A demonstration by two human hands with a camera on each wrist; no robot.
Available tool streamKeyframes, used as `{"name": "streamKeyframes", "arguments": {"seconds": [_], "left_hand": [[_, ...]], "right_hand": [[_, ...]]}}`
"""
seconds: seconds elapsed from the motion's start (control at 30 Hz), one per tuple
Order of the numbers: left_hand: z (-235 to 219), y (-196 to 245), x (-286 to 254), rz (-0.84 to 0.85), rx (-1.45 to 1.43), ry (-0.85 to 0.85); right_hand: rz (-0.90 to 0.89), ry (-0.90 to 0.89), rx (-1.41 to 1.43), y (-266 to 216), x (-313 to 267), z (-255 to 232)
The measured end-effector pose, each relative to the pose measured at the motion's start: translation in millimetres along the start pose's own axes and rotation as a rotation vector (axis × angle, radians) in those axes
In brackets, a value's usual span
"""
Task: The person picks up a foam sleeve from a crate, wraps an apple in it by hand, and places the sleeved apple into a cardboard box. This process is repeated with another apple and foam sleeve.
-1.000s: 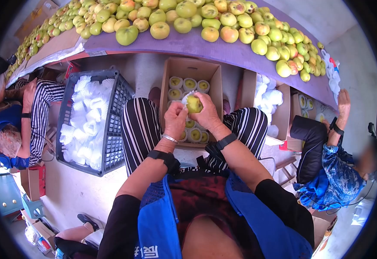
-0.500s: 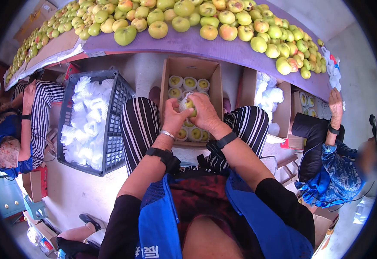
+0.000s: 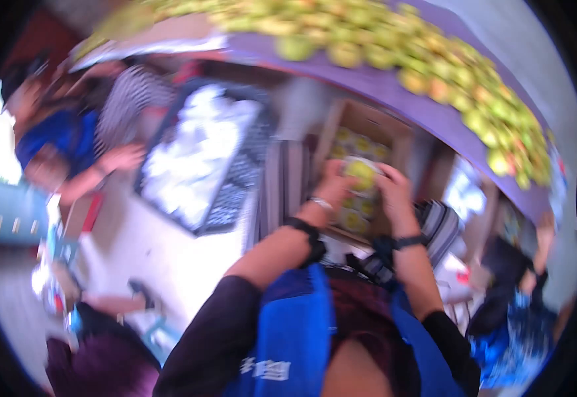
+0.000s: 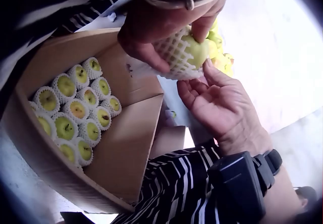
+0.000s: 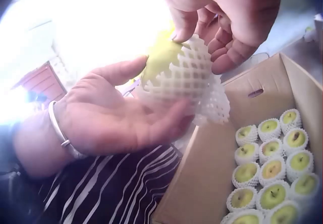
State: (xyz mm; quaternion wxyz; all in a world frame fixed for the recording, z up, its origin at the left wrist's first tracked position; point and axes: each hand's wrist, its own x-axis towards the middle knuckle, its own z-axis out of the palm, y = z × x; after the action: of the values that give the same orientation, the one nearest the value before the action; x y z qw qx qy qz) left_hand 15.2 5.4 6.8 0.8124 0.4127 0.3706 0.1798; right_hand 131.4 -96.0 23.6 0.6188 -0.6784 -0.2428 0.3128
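Between the two hands is a green apple [image 5: 159,65] partly covered by a white foam net sleeve [image 5: 181,80]. My left hand [image 3: 334,187], with a bangle at the wrist, holds the sleeved apple, its thumb on one side and fingers under the net. My right hand [image 5: 232,20] pinches the sleeve's edge, its thumb against the apple. Both hands are over the near part of a cardboard box [image 4: 126,148]. Inside that box, several green apples [image 5: 272,196] sit in rows, each in its own foam net.
A dark plastic crate [image 3: 235,192] heaped with white foam nets [image 3: 192,159] stands left of the box. Ahead, loose apples [image 3: 427,66] cover a purple-topped table [image 3: 262,49]. People sit on both sides. Another box with white foam nets [image 3: 467,192] lies to the right.
The head view has turned, so the scene slides right and tilts, with blur. The apple, mostly hidden by the hands half a second ago, now shows between them, with the right hand farther out.
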Motion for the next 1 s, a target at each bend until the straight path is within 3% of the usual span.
{"name": "streamKeyframes", "arguments": {"seconds": [0.1,0.2,0.27,0.4,0.47,0.53,0.57,0.63,0.67,0.7,0.8,0.87,0.97,1.0], "left_hand": [[2.6,-5.2,4.7,0.025,0.057,0.024],[-0.7,-1.7,-1.9,0.099,-0.079,0.018],[-1.0,-1.6,1.3,0.060,-0.157,-0.178],[-3.2,2.3,-4.0,0.102,-0.124,-0.184],[-2.7,6.6,-6.7,0.092,-0.136,-0.166],[-9.5,2.6,-6.2,0.122,-0.133,-0.085],[-7.5,-5.4,0.3,0.148,-0.114,-0.066],[-3.6,7.5,-11.8,0.152,0.039,0.077],[-4.0,10.7,-11.5,0.071,0.010,0.062],[-4.6,7.7,-9.2,0.045,-0.068,0.050],[-5.8,8.1,-12.6,0.036,-0.181,0.050],[-10.5,6.5,-9.8,0.028,-0.206,-0.035],[-9.4,8.1,-8.6,0.039,-0.300,-0.163],[-7.4,9.6,-10.8,0.042,-0.370,-0.224]], "right_hand": [[0.033,0.003,-0.050,0.4,5.6,-2.0],[0.030,-0.033,0.076,4.2,7.6,-1.4],[0.038,-0.047,0.097,-3.3,8.3,0.4],[0.047,-0.027,0.067,-1.4,12.0,-2.5],[0.038,0.039,-0.082,0.4,13.8,2.3],[-0.181,0.085,-0.256,29.6,28.0,-3.6],[-0.313,0.128,-0.442,15.9,22.7,1.8],[-0.378,0.153,-0.499,-10.5,8.1,15.6],[-0.443,0.113,-0.511,-6.7,7.4,16.0],[-0.443,0.050,-0.426,-9.4,3.4,20.6],[-0.227,-0.099,-0.061,-4.4,3.8,15.9],[-0.129,-0.110,0.064,-7.8,0.3,15.3],[-0.424,-0.077,-0.293,-12.0,-5.0,16.4],[-0.424,-0.063,-0.297,-11.7,-6.9,17.5]]}}
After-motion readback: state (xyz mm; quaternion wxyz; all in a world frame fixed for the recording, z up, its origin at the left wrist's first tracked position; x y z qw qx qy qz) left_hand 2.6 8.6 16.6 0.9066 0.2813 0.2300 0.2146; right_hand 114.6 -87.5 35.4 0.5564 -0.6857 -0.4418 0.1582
